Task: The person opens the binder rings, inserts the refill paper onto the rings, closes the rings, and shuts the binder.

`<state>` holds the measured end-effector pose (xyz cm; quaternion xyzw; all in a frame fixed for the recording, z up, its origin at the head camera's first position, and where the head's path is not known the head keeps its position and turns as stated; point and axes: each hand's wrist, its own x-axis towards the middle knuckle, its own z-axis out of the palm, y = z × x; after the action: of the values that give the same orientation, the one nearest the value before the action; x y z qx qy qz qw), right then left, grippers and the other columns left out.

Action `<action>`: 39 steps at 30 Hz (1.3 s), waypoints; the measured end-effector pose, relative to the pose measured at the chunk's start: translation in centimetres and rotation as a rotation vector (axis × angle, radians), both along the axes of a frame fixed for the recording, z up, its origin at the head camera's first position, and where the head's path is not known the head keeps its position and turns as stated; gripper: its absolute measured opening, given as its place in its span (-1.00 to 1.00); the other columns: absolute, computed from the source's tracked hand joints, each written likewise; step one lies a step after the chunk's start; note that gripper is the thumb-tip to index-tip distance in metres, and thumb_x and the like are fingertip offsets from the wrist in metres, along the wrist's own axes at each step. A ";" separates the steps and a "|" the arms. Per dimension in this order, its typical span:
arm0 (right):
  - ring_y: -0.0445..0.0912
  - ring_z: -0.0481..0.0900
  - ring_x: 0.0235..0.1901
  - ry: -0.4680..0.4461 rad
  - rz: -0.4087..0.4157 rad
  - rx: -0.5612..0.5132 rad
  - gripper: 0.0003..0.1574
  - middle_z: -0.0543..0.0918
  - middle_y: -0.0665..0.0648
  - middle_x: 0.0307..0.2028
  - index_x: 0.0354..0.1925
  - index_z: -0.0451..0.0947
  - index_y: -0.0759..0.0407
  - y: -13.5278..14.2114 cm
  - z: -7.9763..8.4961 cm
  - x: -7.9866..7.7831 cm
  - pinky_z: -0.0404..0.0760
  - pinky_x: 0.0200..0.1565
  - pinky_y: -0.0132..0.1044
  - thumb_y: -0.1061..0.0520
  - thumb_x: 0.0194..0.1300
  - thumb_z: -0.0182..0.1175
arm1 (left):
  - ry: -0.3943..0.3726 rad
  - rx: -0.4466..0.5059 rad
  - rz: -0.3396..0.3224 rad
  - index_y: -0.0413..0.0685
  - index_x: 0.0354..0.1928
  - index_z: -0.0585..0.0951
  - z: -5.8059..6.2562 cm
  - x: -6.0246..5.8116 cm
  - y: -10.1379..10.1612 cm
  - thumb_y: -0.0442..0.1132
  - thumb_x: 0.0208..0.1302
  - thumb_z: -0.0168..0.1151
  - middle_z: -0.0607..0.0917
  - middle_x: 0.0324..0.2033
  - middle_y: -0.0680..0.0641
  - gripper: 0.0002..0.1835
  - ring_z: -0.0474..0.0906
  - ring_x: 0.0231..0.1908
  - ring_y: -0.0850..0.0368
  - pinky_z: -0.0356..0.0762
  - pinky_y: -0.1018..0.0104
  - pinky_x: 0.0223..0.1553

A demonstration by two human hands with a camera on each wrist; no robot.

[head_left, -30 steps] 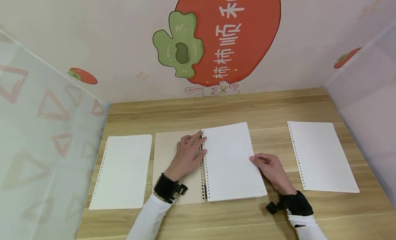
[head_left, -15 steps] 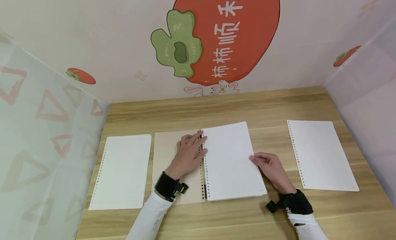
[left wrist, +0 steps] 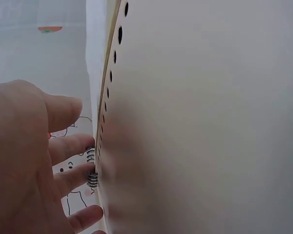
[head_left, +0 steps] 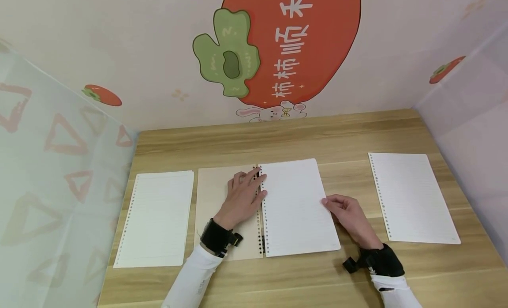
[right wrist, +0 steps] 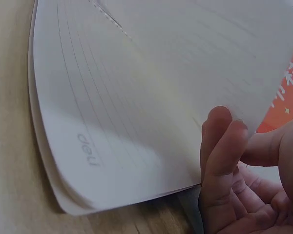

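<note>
In the head view, an open loose-leaf notebook with a beige cover (head_left: 210, 189) lies mid-table, with white lined paper (head_left: 295, 215) on its right side. My left hand (head_left: 240, 200) rests across the binding, its fingers spread over the punched edge of the paper. Metal binding rings (left wrist: 92, 180) show beside these fingers in the left wrist view. At the right edge of the paper, my right hand (head_left: 351, 215) pinches the margin between thumb and fingers. The right wrist view shows the paper (right wrist: 112, 107) bending up towards the fingertips, above other layers; how many sheets are pinched is unclear.
More punched lined sheets (head_left: 158, 219) lie to the left of the notebook, slightly offset at the top. Another punched sheet (head_left: 414, 197) lies at the far right. The wooden table (head_left: 278, 140) meets a printed wall (head_left: 158, 56) at the back.
The top paper has shifted slightly, and its lower right corner now lines up with the layer that showed beneath it. Both hands keep nearly the same places.
</note>
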<state>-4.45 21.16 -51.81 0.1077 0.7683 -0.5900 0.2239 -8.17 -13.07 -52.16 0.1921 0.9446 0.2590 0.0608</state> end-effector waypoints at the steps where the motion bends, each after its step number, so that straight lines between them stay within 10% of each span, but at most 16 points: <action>1: -0.15 0.72 -0.34 -0.006 0.004 -0.004 -0.40 0.84 0.07 -0.26 0.24 0.60 0.39 0.0 0.1 0.1 0.68 -0.27 -0.29 -0.11 0.60 0.23 | 0.004 0.000 0.002 0.04 0.56 0.44 0.0 0.0 0.0 0.01 0.68 0.05 0.27 0.63 -0.13 -0.46 0.17 0.43 -0.30 0.11 -0.33 0.39; 14: -0.20 0.34 -0.63 -0.010 0.183 0.022 -0.61 0.50 0.04 -0.60 -0.04 0.59 0.35 0.7 0.8 4.1 0.30 -0.54 -0.37 0.00 0.56 0.29 | -0.025 -0.029 0.011 0.08 0.58 0.42 0.4 0.1 0.1 0.02 0.68 0.05 0.23 0.65 -0.10 -0.45 0.16 0.45 -0.30 0.12 -0.35 0.39; 22: -0.20 0.40 -0.61 0.021 0.154 0.025 -0.71 0.63 0.05 -0.57 -0.05 0.59 0.34 0.7 0.7 5.2 0.28 -0.54 -0.39 0.10 0.53 0.33 | -0.015 -0.023 0.022 0.08 0.58 0.43 1.1 0.3 0.1 0.02 0.67 0.06 0.20 0.67 -0.08 -0.45 0.15 0.46 -0.26 0.13 -0.30 0.40; 39: -0.11 0.50 -0.59 0.062 0.140 0.025 -0.72 0.66 0.12 -0.52 -0.03 0.60 0.37 1.2 0.7 5.3 0.30 -0.53 -0.35 0.13 0.52 0.33 | -0.138 0.015 -0.167 0.09 0.45 0.55 2.6 8.5 0.0 0.04 0.38 0.45 0.40 0.53 -0.02 -0.35 0.25 0.42 -0.17 0.23 -0.18 0.38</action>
<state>0.83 22.34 -51.15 0.0379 0.7878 -0.5663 0.2392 0.34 -13.09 -49.54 0.2524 0.9170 0.2725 0.1457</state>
